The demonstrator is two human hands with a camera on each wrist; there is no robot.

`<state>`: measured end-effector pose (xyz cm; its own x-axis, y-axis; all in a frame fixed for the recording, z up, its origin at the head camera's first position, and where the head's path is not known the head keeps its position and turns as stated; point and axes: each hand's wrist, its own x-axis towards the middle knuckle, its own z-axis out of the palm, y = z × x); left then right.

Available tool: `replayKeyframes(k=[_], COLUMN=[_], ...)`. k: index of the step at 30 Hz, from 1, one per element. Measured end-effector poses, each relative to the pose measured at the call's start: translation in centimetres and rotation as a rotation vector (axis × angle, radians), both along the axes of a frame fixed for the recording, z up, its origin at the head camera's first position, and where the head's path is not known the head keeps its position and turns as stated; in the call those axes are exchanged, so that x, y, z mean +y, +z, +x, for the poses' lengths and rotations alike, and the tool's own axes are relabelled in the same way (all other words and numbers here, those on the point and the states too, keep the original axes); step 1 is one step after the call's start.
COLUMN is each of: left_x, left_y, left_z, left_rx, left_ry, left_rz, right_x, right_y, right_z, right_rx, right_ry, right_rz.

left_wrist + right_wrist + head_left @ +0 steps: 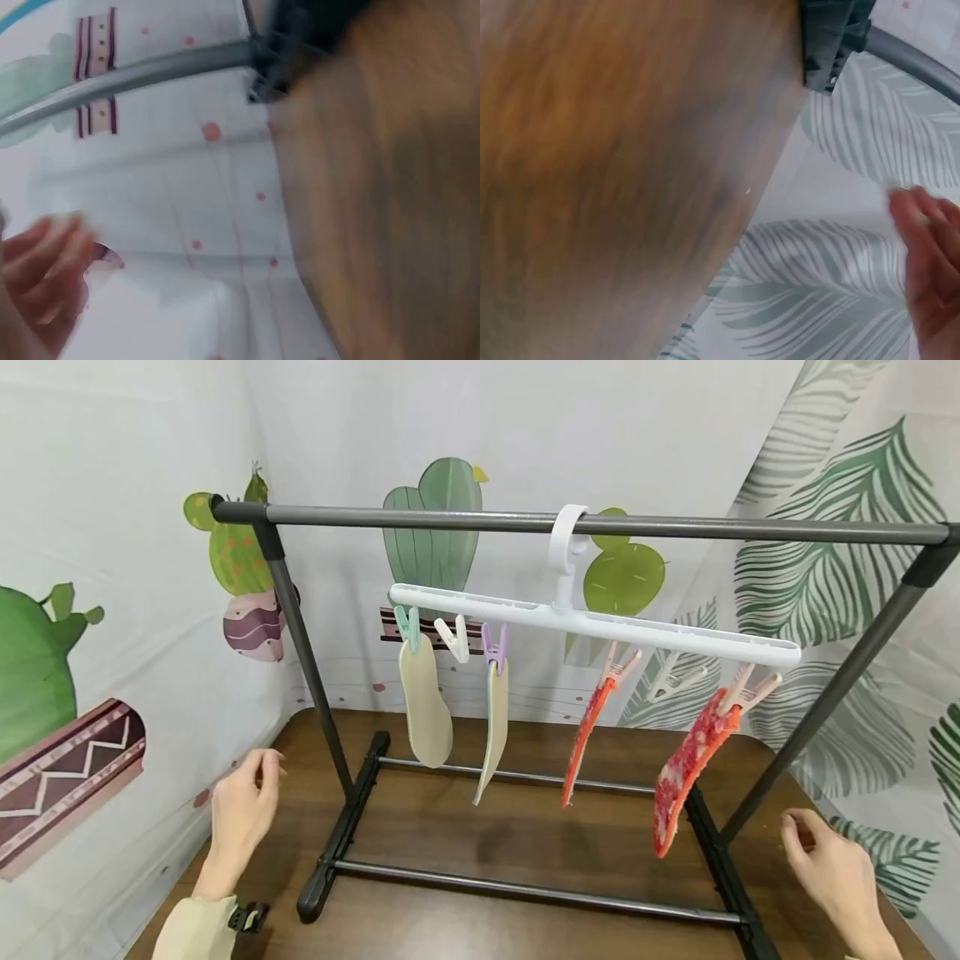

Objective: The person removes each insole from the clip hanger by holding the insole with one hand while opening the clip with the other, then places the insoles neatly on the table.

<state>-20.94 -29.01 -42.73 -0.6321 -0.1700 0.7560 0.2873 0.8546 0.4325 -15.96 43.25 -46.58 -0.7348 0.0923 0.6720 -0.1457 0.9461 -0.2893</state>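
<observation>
A white clip hanger [517,608] hooks over the grey top bar of a drying rack [465,520]. On its left side hang two cream insoles, one facing forward [427,710] from a green clothespin [408,628], one edge-on [492,727] from a purple clothespin [495,647]. Two red, fuzzy insole-like pads, a narrow-looking one [587,739] and a wider one [693,772], hang from pale pink clothespins [746,689] on the right. My left hand [243,814] is left of the rack, fingers loosely bent, holding nothing. Beyond its right leg, my right hand [832,868] is likewise loosely curled around nothing.
Two white clothespins [453,639] hang with nothing in them. The rack's black feet [318,885] stand on a brown wooden table [525,843], joined by low crossbars [540,893]. White cloth walls [330,443] printed with cacti and leaves enclose the table.
</observation>
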Motion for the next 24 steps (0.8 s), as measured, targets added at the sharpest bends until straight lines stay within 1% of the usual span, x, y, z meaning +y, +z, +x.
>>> replayKeyframes(k=[1,3,5,7,10,14,16,18,22,24], left_x=[0.2,0.6,1.1,1.6,2.2,3.0,3.3,3.6,4.5,5.1], left_y=[0.3,0.8,1.1,1.2,1.4,1.6,1.7,1.9,2.3,2.5], left_z=[0.0,-0.1,-0.1,-0.1,-0.1,-0.4,-0.5,-0.6,-0.7,-0.7], left_rx=[0.082,0.222,0.323,0.387,0.466,0.571,0.601,0.612,0.586,0.587], left_ry=[0.006,0.008,-0.005,-0.024,-0.074,-0.148,-0.175,-0.213,-0.301,-0.35], left_rz=[0.019,0.045,0.062,0.074,0.092,0.117,0.104,0.07,-0.015,-0.026], right_x=[-0.2,-0.5,-0.9,-1.2,-2.2,-4.3,-5.4,-6.4,-7.4,-7.6], right_y=[0.0,0.1,0.2,0.4,0.8,1.9,2.6,3.3,4.2,4.3], right_z=[-0.1,-0.4,-0.6,-0.7,-0.8,-1.2,-1.4,-1.5,-1.7,-1.9], right_rx=[0.07,0.184,0.27,0.34,0.456,0.64,0.714,0.758,0.802,0.813], right_ry=[-0.002,-0.008,-0.014,-0.011,0.009,0.089,0.133,0.165,0.22,0.245], right_rz=[-0.019,-0.058,-0.084,-0.116,-0.157,-0.194,-0.203,-0.215,-0.246,-0.255])
